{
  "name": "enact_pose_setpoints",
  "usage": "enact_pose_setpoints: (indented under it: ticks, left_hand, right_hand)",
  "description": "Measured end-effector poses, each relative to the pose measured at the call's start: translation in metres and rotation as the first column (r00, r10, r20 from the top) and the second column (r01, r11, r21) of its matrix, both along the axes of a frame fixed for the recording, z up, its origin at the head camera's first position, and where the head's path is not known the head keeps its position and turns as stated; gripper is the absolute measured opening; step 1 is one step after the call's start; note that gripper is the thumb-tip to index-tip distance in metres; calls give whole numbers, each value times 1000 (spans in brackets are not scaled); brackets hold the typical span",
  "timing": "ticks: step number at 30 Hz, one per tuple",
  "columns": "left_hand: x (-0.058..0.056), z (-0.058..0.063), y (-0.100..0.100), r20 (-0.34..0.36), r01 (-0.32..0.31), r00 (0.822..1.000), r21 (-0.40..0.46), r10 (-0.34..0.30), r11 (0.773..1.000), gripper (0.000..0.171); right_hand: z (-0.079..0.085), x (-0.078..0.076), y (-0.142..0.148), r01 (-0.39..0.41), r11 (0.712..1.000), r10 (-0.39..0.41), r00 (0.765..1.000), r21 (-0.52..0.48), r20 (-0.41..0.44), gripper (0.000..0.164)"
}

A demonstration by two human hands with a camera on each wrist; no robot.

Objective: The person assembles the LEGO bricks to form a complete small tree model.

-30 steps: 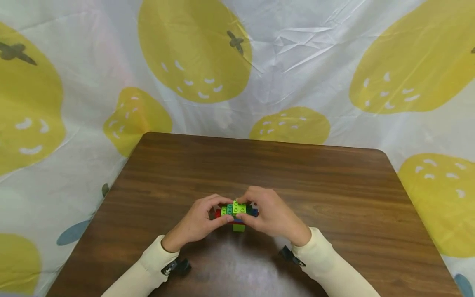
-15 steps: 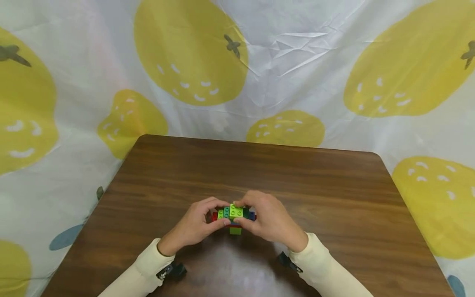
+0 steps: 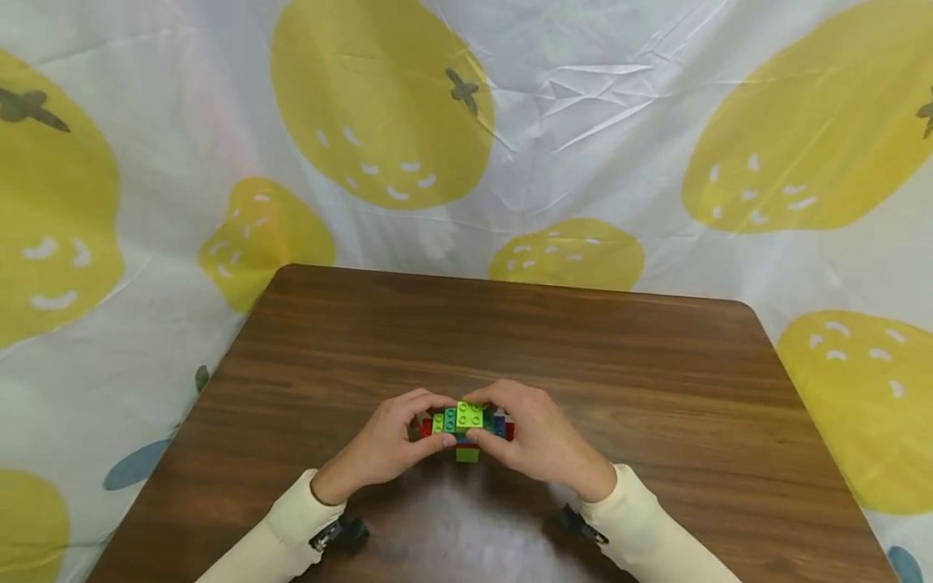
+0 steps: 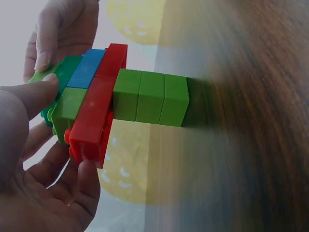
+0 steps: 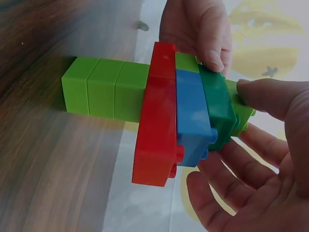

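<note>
A tower of toy building bricks stands on the table in front of me. Its base is a column of three light green bricks [image 4: 149,96]. Across it lies a red layer [image 5: 158,118], wider than the column. A blue brick [image 5: 194,104] and a light green brick [image 4: 71,104] sit side by side above that. Then comes a dark green brick [image 5: 218,104], topped by a light green brick [image 3: 470,414]. My left hand [image 3: 386,437] grips the upper left, thumb on the dark green brick. My right hand [image 3: 538,437] pinches the top light green brick between thumb and fingers.
The tower stands near the middle of a brown wooden table [image 3: 510,340]. A white curtain [image 3: 408,235] with yellow fruit print hangs along the far and side edges. Dark wrist devices [image 3: 342,534] stick out below the pale sleeves.
The whole head view shifts slightly. Both hands keep their hold on the bricks. A red brick end now shows on the right, between the right hand's thumb and fingers.
</note>
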State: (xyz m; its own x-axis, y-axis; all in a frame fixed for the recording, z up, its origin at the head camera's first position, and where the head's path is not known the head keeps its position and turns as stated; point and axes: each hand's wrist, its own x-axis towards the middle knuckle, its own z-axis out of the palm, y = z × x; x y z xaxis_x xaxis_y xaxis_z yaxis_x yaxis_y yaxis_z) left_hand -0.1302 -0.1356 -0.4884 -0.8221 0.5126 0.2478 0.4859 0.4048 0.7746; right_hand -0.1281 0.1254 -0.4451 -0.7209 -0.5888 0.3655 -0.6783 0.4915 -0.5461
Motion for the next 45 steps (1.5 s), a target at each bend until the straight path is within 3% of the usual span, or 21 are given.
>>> enact_pose_setpoints:
  ticks: [10,32,39,45]
  left_hand:
    - [1,1,-2,-19,-11,1000,-4,11,1000,42]
    - [6,-8,-14,2,-55,998,0,55,998,45]
    - [8,-10,-19,35,-59,998,-25,59,998,45]
    - [9,-11,-19,29,-56,998,-28,57,998,45]
  right_hand:
    - [-5,0,9,16,998,-15,1000,-53,18,38]
    - [-31,7,34,74,997,-71,995,-32,72,37]
    - [-36,7,38,53,998,-46,989,-44,140,38]
    - [-38,10,38,53,997,-46,990,-48,136,39]
